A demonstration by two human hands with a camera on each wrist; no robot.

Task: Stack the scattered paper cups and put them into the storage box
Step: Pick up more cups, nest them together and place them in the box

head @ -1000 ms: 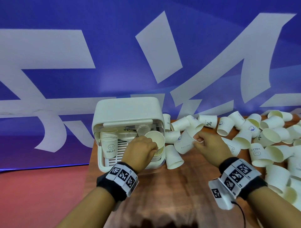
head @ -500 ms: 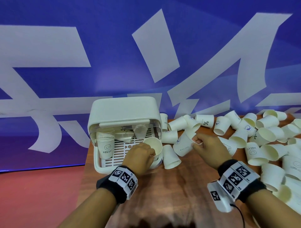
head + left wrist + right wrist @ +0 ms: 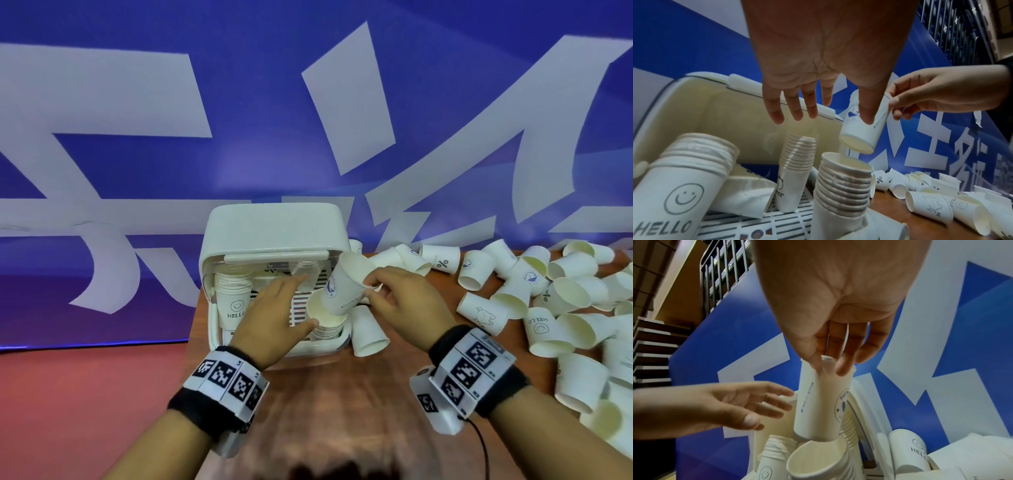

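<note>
The white storage box (image 3: pixel 274 222) stands open at the table's left end, with several stacks of cups inside. My right hand (image 3: pixel 400 301) pinches the rim of a white paper cup (image 3: pixel 346 287) and holds it base down just above the front right stack (image 3: pixel 325 322) in the box. In the left wrist view the cup (image 3: pixel 865 128) hangs over the stack (image 3: pixel 844 181). In the right wrist view the cup (image 3: pixel 818 402) meets the stack's mouth (image 3: pixel 818 462). My left hand (image 3: pixel 277 308) hovers over the box with straight spread fingers (image 3: pixel 791 107), holding nothing.
Several loose paper cups (image 3: pixel 548 301) lie scattered over the right half of the wooden table (image 3: pixel 342 411). One cup (image 3: pixel 368 332) lies right beside the box. A "HELLO" stack (image 3: pixel 233 301) fills the box's left corner. A blue and white banner stands behind.
My left hand let go of the stack in the box and spread open. My right hand lifted the cup from the table and carried it left over that stack.
</note>
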